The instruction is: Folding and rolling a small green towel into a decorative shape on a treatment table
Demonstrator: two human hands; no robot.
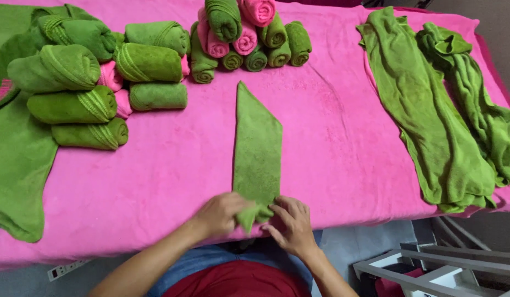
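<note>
Far left there's a flat green cloth (16,159) hanging over the table edge, then a stack of big rolls (84,93), mostly green with a bit of pink poking out between them. Next to that, up at the back, a heap of small rolls (247,38), green and pink mixed. All of it sits on a pink cover (156,176) that's spread over the whole table.

Middle is where the action is. A green towel (258,148) is folded into a long narrow strip with a pointed far end, running straight away from the person. The near end is at the table edge, and both hands are on it: left hand (219,214) curled over the bunched corner, fingers closed on the fabric, right hand (290,223) pinching the same end from the other side, fingers flatter.

So I'd say this is the very start of the roll, near end just getting tucked. Next bit probably needs a tight first turn and even pressure from both hands, or the roll goes cone-shaped.

Far right, a pile of loose towels (442,121), all green, lies unrolled.
</note>
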